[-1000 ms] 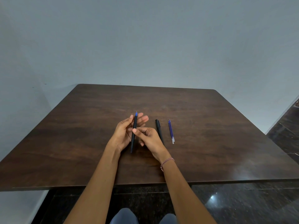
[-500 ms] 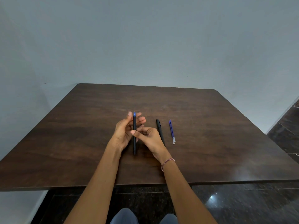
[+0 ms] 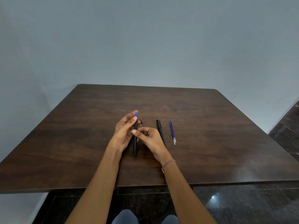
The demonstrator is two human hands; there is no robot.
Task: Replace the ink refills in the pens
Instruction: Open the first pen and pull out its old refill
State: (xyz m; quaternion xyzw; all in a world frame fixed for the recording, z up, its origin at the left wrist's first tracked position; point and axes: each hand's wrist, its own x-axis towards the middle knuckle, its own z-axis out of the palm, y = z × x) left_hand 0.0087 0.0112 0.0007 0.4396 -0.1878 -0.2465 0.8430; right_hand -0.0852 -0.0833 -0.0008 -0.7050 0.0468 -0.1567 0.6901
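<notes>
At frame centre, the left hand (image 3: 123, 131) and right hand (image 3: 149, 136) both pinch the slim black plastic pen barrel (image 3: 135, 139), long axis near-vertical, blue refill tip (image 3: 136, 113) uppermost at the left fingertips, nearest for extraction.

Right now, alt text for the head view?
Both hands hold a black pen with a blue tip over a dark wooden table: left hand near the tip, right hand mid-barrel. A second black pen and blue refills lie to the right.

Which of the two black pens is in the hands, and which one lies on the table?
The pen with the blue tip is held by both hands. The other black pen lies flat on the table, beside the blue refills.
</notes>
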